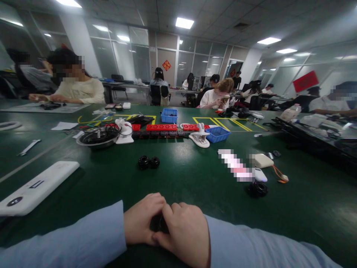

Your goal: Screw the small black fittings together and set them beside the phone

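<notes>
Left hand point(143, 220) and right hand point(186, 227) curled together round a dark part point(161, 224) (mostly hidden by fingers).
Pair of black round parts point(143, 163) ahead of both hands, side by side; single black ring point(258, 189) forward-right of right hand; long white case point(44, 184) forward-left, well apart.

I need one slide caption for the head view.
Left hand and right hand around a mostly hidden dark object, at a green table.
</notes>
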`<state>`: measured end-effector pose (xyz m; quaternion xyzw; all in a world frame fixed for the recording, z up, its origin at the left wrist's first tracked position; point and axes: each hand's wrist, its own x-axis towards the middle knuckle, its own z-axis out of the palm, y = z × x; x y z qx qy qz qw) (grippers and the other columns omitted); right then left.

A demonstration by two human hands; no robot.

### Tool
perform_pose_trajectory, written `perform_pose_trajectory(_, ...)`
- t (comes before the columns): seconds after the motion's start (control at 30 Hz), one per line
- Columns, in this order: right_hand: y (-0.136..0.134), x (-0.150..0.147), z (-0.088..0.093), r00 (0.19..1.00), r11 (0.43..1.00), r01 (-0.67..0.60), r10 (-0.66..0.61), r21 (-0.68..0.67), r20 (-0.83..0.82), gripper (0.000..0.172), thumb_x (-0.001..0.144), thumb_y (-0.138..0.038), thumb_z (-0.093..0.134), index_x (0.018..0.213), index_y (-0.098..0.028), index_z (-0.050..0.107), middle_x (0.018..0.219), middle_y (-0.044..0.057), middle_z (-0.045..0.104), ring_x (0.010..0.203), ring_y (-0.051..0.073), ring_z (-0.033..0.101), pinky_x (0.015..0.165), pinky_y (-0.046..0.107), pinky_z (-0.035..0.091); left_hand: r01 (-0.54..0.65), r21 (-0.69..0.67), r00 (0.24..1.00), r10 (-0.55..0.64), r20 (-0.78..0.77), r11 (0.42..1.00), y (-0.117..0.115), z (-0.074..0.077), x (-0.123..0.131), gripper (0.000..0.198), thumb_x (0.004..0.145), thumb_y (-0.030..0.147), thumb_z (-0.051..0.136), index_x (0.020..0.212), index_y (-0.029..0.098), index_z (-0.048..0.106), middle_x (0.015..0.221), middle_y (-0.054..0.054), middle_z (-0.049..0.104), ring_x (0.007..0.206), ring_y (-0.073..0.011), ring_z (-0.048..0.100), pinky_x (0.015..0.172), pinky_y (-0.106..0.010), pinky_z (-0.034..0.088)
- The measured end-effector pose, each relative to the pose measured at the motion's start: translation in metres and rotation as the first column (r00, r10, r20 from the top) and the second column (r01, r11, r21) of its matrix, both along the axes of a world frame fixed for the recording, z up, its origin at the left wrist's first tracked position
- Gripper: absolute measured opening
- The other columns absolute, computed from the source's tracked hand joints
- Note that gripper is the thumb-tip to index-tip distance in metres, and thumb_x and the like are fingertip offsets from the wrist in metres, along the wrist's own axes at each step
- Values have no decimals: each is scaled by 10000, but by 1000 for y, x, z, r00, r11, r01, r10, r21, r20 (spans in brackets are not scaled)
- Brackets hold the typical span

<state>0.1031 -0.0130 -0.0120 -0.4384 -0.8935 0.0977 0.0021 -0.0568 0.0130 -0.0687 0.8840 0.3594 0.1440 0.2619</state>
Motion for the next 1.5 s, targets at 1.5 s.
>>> perform_pose_trajectory(1.5,17,16,17,905,903,-419,424,-97,38,236,794,-211,611,1024,-183,565,1040,92,567,897,209,542,721,300,439,124,10,986,-125,110,992,12,-3,-2,468,543,559,739,782,168,645,788,3,625,751,-177,524,714,-309,364)
